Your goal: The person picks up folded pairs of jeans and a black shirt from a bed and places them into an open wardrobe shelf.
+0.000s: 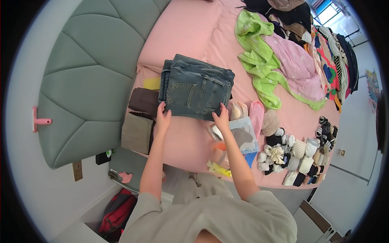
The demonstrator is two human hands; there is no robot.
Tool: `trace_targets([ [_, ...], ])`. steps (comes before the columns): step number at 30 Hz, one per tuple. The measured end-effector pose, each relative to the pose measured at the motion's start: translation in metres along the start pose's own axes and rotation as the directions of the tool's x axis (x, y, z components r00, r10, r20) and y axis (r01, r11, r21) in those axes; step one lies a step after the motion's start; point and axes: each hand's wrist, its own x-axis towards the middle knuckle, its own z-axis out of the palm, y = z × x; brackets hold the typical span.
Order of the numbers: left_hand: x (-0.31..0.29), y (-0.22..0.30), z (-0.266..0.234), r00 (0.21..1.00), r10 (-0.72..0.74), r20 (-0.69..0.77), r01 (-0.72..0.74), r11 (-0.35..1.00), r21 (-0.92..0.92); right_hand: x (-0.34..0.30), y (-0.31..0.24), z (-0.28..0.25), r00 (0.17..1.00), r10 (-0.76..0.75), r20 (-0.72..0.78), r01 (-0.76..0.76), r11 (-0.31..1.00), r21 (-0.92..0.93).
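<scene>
Pink bed (182,139) w/ folded jeans (198,87), near edge held btwn L hand (163,117) & R hand (221,118). Socks (300,148) look bundled; green/pink blanket (291,60) still unfolded.

Large capital letters run along the lower edge of a clear-and-grey packet (244,137), to the lower right of the folded jeans (197,87). Below the jeans, toward the bed's near edge (186,169), a yellow wrapper (219,169) carries small dark marks, too fine and blurred to read.
</scene>
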Motion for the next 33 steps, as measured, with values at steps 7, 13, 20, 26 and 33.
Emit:
trace_targets([
  [7, 0.03, 0.003, 0.013, 0.998, 0.044, -0.04, -0.023, 0.911, 0.411, 0.028, 0.02, 0.004, 0.982, 0.176, -0.065, -0.15, 0.946, 0.286],
  [13, 0.036, 0.028, 0.023, 0.996, -0.083, -0.021, 0.086, 0.977, 0.196, 0.039, 0.023, 0.007, 0.973, 0.2, -0.116, -0.182, 0.972, 0.149],
  [20, 0.026, 0.08, 0.032, 0.986, -0.069, 0.153, 0.054, 0.994, 0.095, 0.06, 0.055, 0.004, 0.966, 0.257, -0.027, -0.25, 0.957, 0.147],
  [26, 0.007, 0.108, 0.027, 0.969, -0.122, 0.213, 0.148, 0.983, -0.109, 0.045, 0.037, -0.018, 0.905, 0.295, 0.307, -0.415, 0.773, 0.48],
  [33, -0.033, 0.173, -0.002, 0.933, -0.109, 0.342, 0.21, 0.939, -0.273, -0.013, 0.028, -0.013, 0.888, 0.055, 0.458, -0.428, 0.465, 0.775],
])
